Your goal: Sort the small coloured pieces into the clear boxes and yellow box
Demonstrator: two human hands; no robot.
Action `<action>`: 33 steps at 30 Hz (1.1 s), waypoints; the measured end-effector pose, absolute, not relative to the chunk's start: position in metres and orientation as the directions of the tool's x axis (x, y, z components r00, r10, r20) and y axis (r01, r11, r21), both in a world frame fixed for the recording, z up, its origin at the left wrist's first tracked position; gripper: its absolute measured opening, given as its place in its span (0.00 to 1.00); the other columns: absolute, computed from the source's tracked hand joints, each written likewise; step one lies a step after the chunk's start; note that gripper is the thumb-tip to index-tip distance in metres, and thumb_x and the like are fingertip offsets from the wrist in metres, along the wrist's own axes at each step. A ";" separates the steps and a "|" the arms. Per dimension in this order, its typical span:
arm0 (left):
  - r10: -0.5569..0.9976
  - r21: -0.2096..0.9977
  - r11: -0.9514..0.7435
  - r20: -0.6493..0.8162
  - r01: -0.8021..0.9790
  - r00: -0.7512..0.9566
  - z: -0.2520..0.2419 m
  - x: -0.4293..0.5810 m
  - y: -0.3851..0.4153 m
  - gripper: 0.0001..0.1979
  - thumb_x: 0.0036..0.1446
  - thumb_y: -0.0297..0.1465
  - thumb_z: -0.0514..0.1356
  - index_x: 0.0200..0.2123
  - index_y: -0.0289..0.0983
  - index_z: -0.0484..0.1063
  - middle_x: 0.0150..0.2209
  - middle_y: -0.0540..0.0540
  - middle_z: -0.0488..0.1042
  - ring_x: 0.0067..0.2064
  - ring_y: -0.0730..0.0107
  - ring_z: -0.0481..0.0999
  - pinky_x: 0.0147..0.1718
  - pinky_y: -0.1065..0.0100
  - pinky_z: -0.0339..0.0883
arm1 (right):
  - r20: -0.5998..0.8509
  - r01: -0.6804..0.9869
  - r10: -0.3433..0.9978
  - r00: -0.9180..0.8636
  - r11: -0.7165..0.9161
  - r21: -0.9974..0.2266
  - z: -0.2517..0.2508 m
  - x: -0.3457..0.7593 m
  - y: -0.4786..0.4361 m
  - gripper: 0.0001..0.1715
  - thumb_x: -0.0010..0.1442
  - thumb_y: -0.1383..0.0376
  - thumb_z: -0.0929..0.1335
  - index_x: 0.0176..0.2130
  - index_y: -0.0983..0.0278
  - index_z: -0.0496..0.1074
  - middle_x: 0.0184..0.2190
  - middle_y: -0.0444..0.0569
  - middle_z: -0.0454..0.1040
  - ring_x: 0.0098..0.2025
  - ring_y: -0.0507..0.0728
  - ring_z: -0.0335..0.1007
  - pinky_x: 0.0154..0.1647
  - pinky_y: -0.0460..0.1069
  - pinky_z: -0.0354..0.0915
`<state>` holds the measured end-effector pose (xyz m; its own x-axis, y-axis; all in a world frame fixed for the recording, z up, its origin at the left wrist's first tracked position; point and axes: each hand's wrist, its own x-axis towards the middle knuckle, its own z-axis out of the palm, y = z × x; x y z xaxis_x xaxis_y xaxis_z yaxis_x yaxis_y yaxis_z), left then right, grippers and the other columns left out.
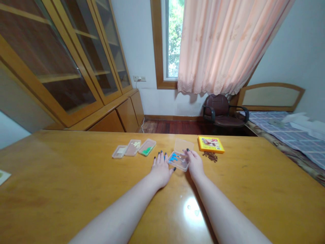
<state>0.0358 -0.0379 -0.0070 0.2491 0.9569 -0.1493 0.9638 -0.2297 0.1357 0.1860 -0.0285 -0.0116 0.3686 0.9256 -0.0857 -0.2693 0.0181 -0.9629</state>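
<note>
My left hand (160, 173) lies palm down with fingers spread on the smooth, glossy wooden tabletop (88, 193), partly hiding small blue pieces (164, 157) by its fingertips. My right hand (196, 165) pinches the right edge of a shallow, translucent plastic box (181, 165), rectangular, which sits open between my hands, its flat lid (184, 144) folded back beyond; more blue bits lie inside. To the left stand three similar cases, one with green pieces (147, 151), the others with pale ones. Right of my right hand, a loose heap of brown pieces (210, 157) lies before a flat yellow carton (211, 149). Past the tabletop stands a padded, dark-red armchair (217, 106).
</note>
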 end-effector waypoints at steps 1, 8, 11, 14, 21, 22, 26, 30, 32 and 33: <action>0.941 0.168 -0.291 -0.129 0.942 0.314 -0.008 0.035 -0.035 0.36 0.56 0.43 0.49 0.62 0.29 0.45 0.64 0.33 0.41 0.65 0.51 0.39 0.60 0.51 0.39 | -0.087 -0.268 0.925 0.369 0.016 -0.963 -0.012 0.186 -0.029 0.23 0.43 0.49 0.69 0.29 0.66 0.73 0.26 0.50 0.75 0.23 0.53 0.65 0.23 0.47 0.59; 0.920 0.310 -0.381 0.036 0.871 0.389 0.003 0.020 -0.017 0.23 0.57 0.32 0.49 0.57 0.37 0.59 0.60 0.41 0.58 0.61 0.61 0.55 0.58 0.60 0.48 | -0.090 -0.274 0.925 0.370 0.017 -0.961 -0.013 0.186 -0.029 0.22 0.44 0.49 0.69 0.28 0.65 0.71 0.29 0.51 0.76 0.25 0.54 0.68 0.22 0.46 0.59; 0.916 0.312 -0.395 0.062 0.864 0.397 0.006 0.015 -0.012 0.18 0.55 0.28 0.52 0.50 0.40 0.67 0.53 0.44 0.67 0.55 0.63 0.62 0.54 0.62 0.54 | -0.092 -0.278 0.925 0.368 0.015 -0.960 -0.013 0.186 -0.028 0.21 0.44 0.50 0.69 0.28 0.65 0.71 0.31 0.52 0.76 0.28 0.56 0.70 0.22 0.46 0.59; 0.915 0.297 -0.399 0.075 0.868 0.395 0.008 0.011 -0.009 0.13 0.55 0.29 0.53 0.43 0.40 0.71 0.45 0.45 0.72 0.48 0.64 0.67 0.49 0.64 0.58 | -0.092 -0.276 0.924 0.371 0.015 -0.961 -0.012 0.186 -0.029 0.19 0.45 0.51 0.69 0.27 0.65 0.71 0.31 0.52 0.76 0.28 0.56 0.70 0.22 0.46 0.58; 0.950 0.252 -0.312 0.075 0.916 0.303 0.010 0.000 0.000 0.09 0.56 0.30 0.53 0.37 0.39 0.72 0.39 0.44 0.72 0.45 0.65 0.68 0.45 0.65 0.59 | -0.061 -0.184 0.941 0.332 0.001 -0.983 -0.014 0.187 -0.029 0.22 0.45 0.49 0.69 0.29 0.66 0.73 0.25 0.49 0.74 0.24 0.54 0.66 0.22 0.46 0.58; 0.953 0.245 -0.303 0.083 0.921 0.291 0.010 -0.001 0.001 0.09 0.56 0.30 0.53 0.37 0.39 0.72 0.39 0.44 0.72 0.45 0.64 0.68 0.45 0.64 0.59 | -0.055 -0.166 0.945 0.324 -0.001 -0.986 -0.015 0.187 -0.028 0.22 0.45 0.49 0.69 0.29 0.66 0.73 0.25 0.49 0.74 0.24 0.54 0.66 0.22 0.46 0.58; 0.953 0.229 -0.299 0.115 0.926 0.279 0.007 -0.001 0.002 0.08 0.55 0.30 0.53 0.37 0.37 0.71 0.39 0.44 0.71 0.45 0.64 0.67 0.45 0.65 0.60 | -0.011 -0.071 0.952 0.305 0.011 -0.997 -0.016 0.186 -0.029 0.21 0.46 0.49 0.68 0.28 0.65 0.74 0.24 0.48 0.74 0.24 0.54 0.65 0.24 0.46 0.57; 0.964 0.209 -0.261 0.100 0.943 0.245 0.007 0.003 0.000 0.09 0.56 0.29 0.52 0.38 0.36 0.70 0.41 0.43 0.70 0.46 0.63 0.67 0.46 0.64 0.60 | 0.019 -0.049 0.950 0.311 0.036 -0.998 -0.012 0.184 -0.030 0.20 0.45 0.50 0.68 0.27 0.65 0.75 0.22 0.46 0.73 0.24 0.53 0.64 0.25 0.47 0.57; 0.967 0.187 -0.252 0.093 0.949 0.238 0.008 0.004 0.000 0.09 0.57 0.29 0.51 0.38 0.36 0.70 0.41 0.42 0.70 0.46 0.62 0.66 0.46 0.63 0.59 | 0.015 -0.053 0.951 0.309 0.033 -0.998 -0.010 0.184 -0.031 0.20 0.45 0.50 0.69 0.27 0.64 0.75 0.22 0.46 0.73 0.24 0.54 0.64 0.25 0.47 0.57; 0.967 0.176 -0.249 0.091 0.952 0.237 0.008 0.005 0.000 0.10 0.57 0.29 0.50 0.38 0.36 0.70 0.41 0.42 0.70 0.46 0.62 0.66 0.46 0.63 0.59 | 0.014 -0.051 0.952 0.306 0.032 -0.998 -0.010 0.184 -0.031 0.20 0.45 0.50 0.69 0.27 0.64 0.75 0.22 0.46 0.73 0.24 0.54 0.64 0.25 0.47 0.57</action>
<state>0.0051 0.0001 0.0078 0.2365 0.9673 0.0912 0.9522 -0.2495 0.1763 0.1840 -0.0313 -0.0104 0.3060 0.9519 0.0145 -0.0508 0.0315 -0.9982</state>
